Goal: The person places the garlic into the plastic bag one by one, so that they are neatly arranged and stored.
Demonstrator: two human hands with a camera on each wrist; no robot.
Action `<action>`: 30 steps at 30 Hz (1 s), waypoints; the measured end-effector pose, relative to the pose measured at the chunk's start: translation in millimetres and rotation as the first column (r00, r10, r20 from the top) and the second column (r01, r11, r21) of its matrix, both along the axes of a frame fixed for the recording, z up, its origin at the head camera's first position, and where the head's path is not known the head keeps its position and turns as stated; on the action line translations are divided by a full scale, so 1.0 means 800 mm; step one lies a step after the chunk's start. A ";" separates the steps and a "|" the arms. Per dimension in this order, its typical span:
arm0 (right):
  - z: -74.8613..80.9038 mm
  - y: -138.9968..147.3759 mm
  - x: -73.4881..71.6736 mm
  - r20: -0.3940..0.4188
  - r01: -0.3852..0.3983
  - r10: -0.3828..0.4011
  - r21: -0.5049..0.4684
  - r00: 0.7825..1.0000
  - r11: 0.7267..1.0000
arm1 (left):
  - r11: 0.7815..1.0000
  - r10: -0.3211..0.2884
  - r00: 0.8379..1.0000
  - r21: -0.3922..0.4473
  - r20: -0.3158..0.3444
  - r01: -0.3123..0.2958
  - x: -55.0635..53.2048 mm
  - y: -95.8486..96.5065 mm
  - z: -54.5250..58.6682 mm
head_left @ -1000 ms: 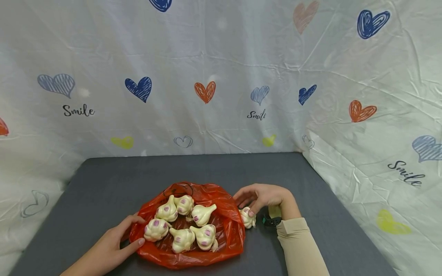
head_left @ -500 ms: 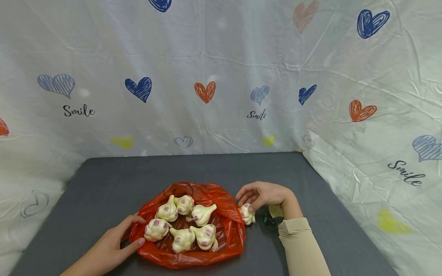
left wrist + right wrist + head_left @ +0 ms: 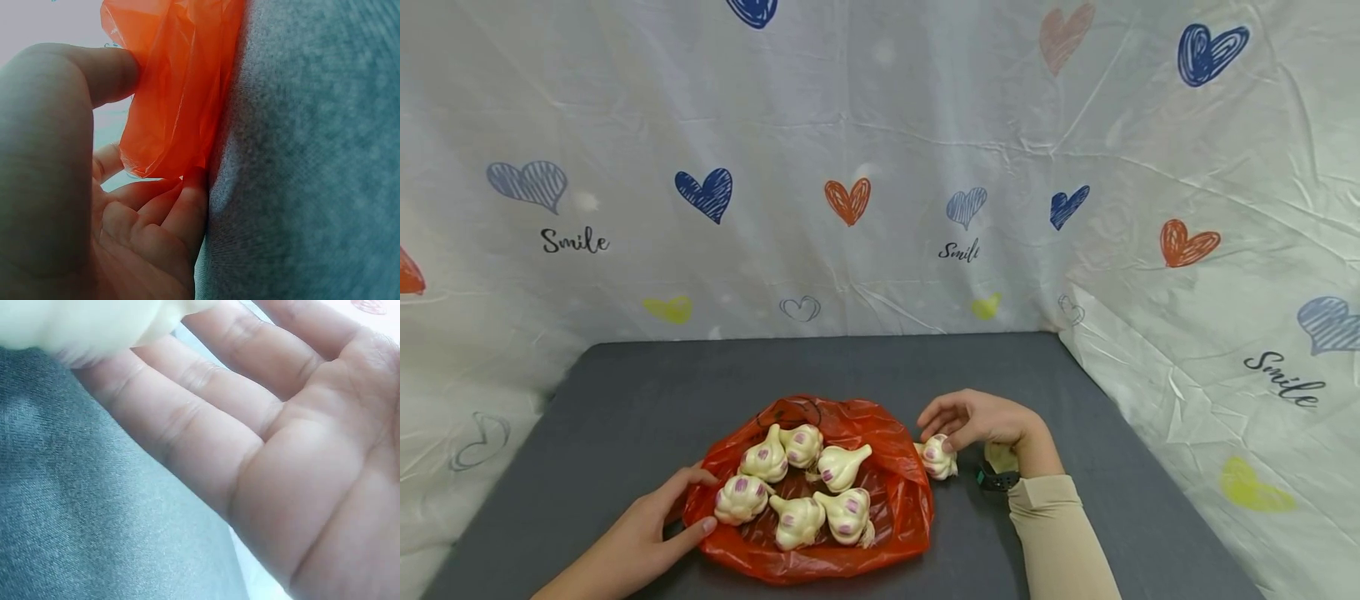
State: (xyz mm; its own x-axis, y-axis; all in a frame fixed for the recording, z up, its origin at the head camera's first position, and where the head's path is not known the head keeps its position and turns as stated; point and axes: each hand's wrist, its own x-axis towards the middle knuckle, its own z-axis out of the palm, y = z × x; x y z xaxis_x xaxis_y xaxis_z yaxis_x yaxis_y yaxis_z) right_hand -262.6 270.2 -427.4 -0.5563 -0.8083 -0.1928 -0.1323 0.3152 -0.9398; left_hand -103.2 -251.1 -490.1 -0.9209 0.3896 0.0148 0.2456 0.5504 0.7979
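A red plastic bag (image 3: 895,542) lies wide open on the dark table in the head view, with several purple-spotted garlic bulbs (image 3: 800,522) inside. At its left edge, my left hand (image 3: 643,533) grips the rim. The left wrist view has the thumb (image 3: 112,72) on one side of the plastic and the other fingers low against it by the tabletop. Just outside the bag's right side, my right hand (image 3: 981,419) holds one more garlic bulb (image 3: 938,458) between thumb and fingers. Part of that pale bulb (image 3: 81,328) fills the top corner of the right wrist view, against the fingertips.
The dark grey tabletop (image 3: 820,367) stretches behind and to both sides of the bag. A white curtain (image 3: 880,125) printed with hearts and "Smile" hangs along the back and sides. A dark strap (image 3: 997,478) with a camera sits at my right wrist.
My right hand has shifted slightly away from me and to the right, carrying the garlic bulb a little farther up in view. The left hand and the bag stay in place.
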 end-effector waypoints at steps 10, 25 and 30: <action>0.008 0.010 0.000 -0.111 0.077 -0.087 -0.089 0.990 0.993 | 1.000 -0.003 1.000 -0.001 0.009 0.003 -0.001 -0.001 -0.002; 0.025 0.006 0.006 -0.202 0.133 -0.173 -0.199 0.964 0.971 | 1.000 -0.005 1.000 -0.028 -0.020 0.004 -0.001 -0.002 -0.004; 0.036 -0.003 0.012 -0.215 0.125 -0.171 -0.213 0.961 0.969 | 1.000 -0.002 1.000 -0.017 -0.004 0.002 -0.001 -0.002 -0.002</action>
